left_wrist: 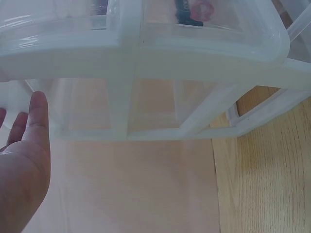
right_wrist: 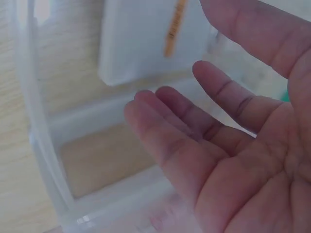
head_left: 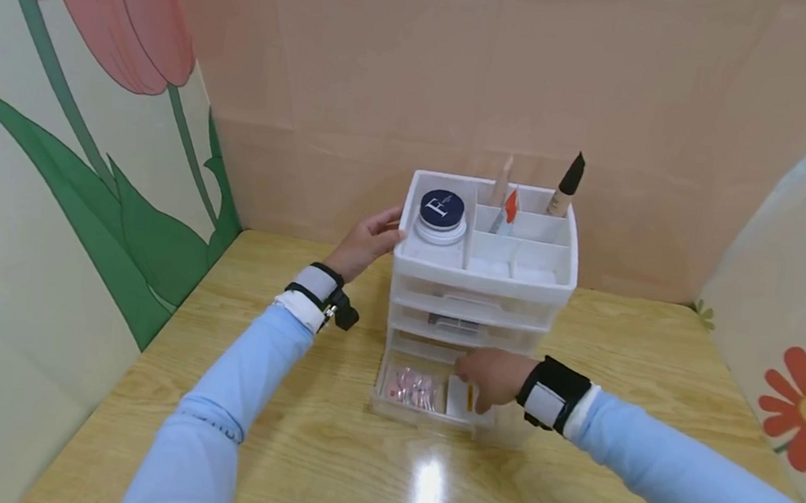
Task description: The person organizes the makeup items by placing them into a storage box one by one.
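Your right hand hovers with relaxed fingers over the white packet in the open bottom drawer (packet at 7 o'clock), left hand flat against the organizer.

White plastic organizer upright mid-table, 3 translucent drawers, bottom drawer pulled open toward 6 o'clock, small white box lying flat inside it

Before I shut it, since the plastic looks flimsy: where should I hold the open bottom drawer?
Probably its front wall, from the front, fingers over the rim. It sticks out toward you, and that edge is bare, while the right hand hovers over the white packet inside. The left hand steadies the organizer.
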